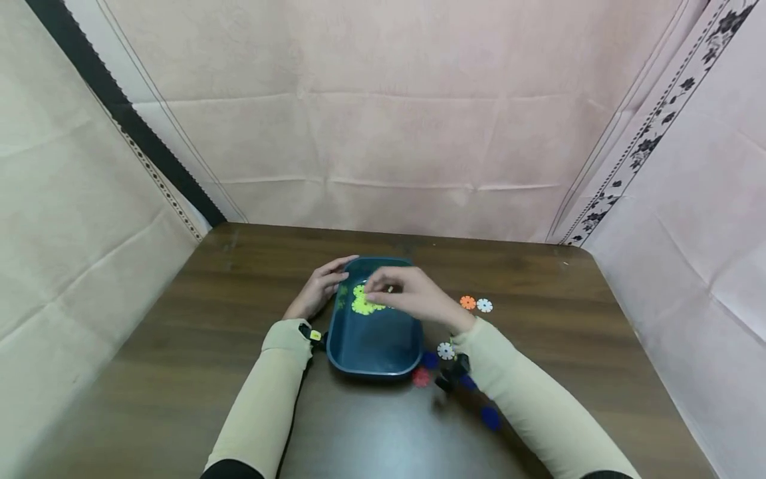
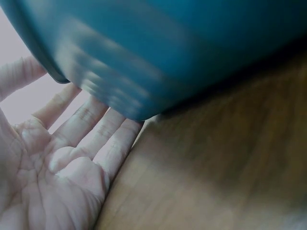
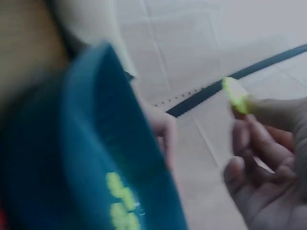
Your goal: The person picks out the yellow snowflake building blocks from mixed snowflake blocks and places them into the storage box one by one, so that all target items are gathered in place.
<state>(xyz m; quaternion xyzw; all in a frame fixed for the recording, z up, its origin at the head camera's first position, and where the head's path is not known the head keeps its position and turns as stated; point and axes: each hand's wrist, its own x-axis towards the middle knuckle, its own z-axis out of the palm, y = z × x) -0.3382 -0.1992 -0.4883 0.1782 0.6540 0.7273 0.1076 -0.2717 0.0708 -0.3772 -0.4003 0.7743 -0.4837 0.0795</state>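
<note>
A dark teal tray (image 1: 375,346) sits on the table, with several yellow-green notched plastic discs (image 1: 362,306) grouped toward its far left part. My left hand (image 1: 317,289) is at the tray's left side; in the left wrist view its extended fingers (image 2: 112,132) touch the outer wall of the tray (image 2: 158,57). Above the tray is my right hand (image 1: 413,291), and in the right wrist view it pinches one yellow-green notched disc (image 3: 235,95) between thumb and finger. More such discs (image 3: 122,203) show inside the tray there, blurred.
Right of the tray lie an orange disc (image 1: 467,303), a white disc (image 1: 484,305), another white disc (image 1: 445,350), a red disc (image 1: 421,377) and several blue discs (image 1: 491,418). My right forearm partly covers that area. Pale cloth (image 1: 389,133) hangs behind the wooden table (image 1: 263,266).
</note>
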